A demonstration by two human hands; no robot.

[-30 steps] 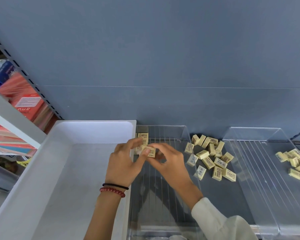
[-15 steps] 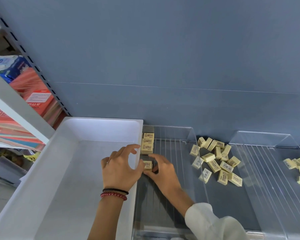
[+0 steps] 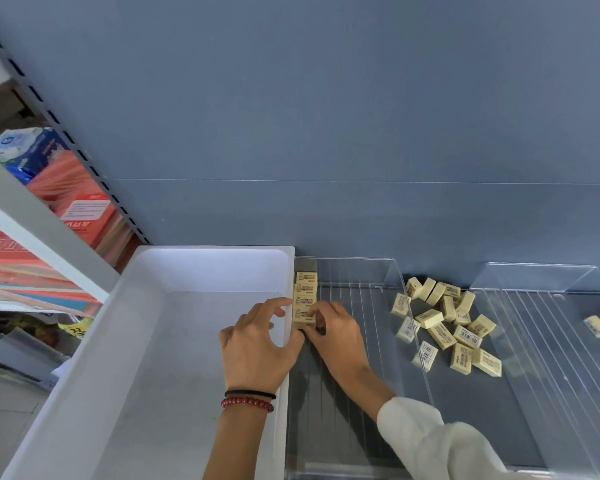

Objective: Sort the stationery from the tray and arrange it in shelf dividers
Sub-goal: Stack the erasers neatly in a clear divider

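— Where is the row of erasers (image 3: 305,292)?
— Against the left wall of the clear divider (image 3: 357,271), at its far end. The right hand (image 3: 338,336) pinches the nearest eraser (image 3: 303,317) with curled fingers. The left hand (image 3: 257,344) presses a thumb to it, its other fingers spread over the white tray (image 3: 174,341).
— And around them?
— Loose erasers (image 3: 447,327) lie to the right on the grey shelf (image 3: 465,410). A blue wall (image 3: 326,133) stands behind, with notebooks (image 3: 84,216) far left.
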